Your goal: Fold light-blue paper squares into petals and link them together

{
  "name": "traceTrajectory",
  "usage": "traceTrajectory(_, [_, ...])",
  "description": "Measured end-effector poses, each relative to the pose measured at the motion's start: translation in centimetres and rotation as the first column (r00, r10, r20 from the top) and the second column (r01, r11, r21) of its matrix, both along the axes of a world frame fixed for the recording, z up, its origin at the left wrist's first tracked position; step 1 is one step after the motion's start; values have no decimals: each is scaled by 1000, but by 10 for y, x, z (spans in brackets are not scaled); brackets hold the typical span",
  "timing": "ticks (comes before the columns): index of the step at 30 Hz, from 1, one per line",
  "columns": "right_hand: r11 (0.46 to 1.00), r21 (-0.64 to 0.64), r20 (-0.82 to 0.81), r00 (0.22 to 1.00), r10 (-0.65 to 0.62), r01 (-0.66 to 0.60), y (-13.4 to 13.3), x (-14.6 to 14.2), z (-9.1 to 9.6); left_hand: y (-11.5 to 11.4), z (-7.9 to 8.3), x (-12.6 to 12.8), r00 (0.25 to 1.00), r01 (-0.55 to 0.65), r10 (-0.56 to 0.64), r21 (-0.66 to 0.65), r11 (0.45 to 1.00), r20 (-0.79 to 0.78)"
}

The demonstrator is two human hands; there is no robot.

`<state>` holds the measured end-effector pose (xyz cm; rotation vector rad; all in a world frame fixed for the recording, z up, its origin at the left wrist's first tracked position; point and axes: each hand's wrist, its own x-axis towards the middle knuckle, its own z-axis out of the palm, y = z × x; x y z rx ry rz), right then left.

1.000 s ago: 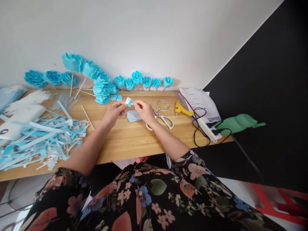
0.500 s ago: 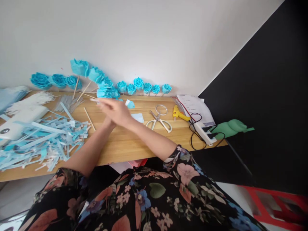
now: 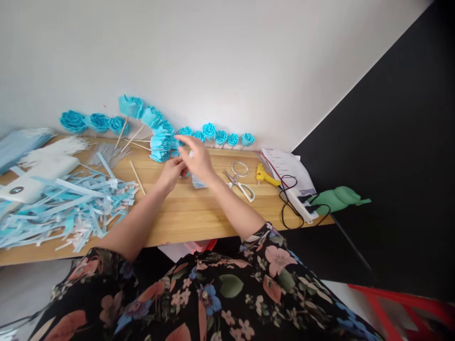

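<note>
Over the table, my left hand (image 3: 171, 173) is closed in a pinch; whatever sits between its fingertips is small and mostly hidden. Just right of it, my right hand (image 3: 199, 160) has its index finger and thumb stretched out and apart, with nothing visible in them. Its fingertips are close to a cluster of blue paper flowers (image 3: 161, 144) on wooden sticks. Under the right wrist, partly covered, lies a small stack of pale blue paper pieces (image 3: 199, 182). White-handled scissors (image 3: 234, 180) rest to the right, beside a roll of tape (image 3: 240, 169).
More blue paper flowers (image 3: 221, 138) line the wall. At left are a heap of paper strips (image 3: 81, 199), a white glue-gun-like device (image 3: 39, 182) and a loose stick (image 3: 137, 177). A yellow glue gun (image 3: 266, 175), power strip (image 3: 302, 206) and printed sheets (image 3: 287, 166) are at right.
My hands were together, the right over the left with a pale stick-like thing near the fingertips. Now they are apart, lower and further right, and the right fingers are spread. The view shifted slightly.
</note>
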<state>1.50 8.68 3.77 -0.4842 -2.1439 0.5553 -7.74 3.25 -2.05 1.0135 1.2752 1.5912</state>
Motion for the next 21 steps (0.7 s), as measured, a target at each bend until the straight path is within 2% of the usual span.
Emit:
traceTrajectory(2, [988,-136,-33,996,-81,76,27,27,-2,-4,1,-3,1000,16,-16,13,1000,8])
traceTrajectory(3, [973,-219,-23,997,-73,67,37,39,-4,-5,2,-4,1000,25,-25,16,1000,6])
traceTrajectory(5, [921,-390,8,1000,14,-10,49,58,-11,-8,4,-3,999,41,-41,9,999,-8])
traceTrajectory(8, [817,-569,24,991,132,-95,49,74,-19,-11,7,0,996,78,-79,-16,997,-42])
traceTrajectory(11, [766,-634,43,984,170,-105,41,79,-22,-12,9,4,992,101,-105,-49,994,-71])
traceTrajectory(15, [741,-661,26,985,173,-113,37,80,-25,-13,11,4,992,75,-82,-74,994,-92])
traceTrajectory(21, [713,-683,-62,985,158,-157,31,74,-36,-13,14,0,991,25,-29,-33,999,-127])
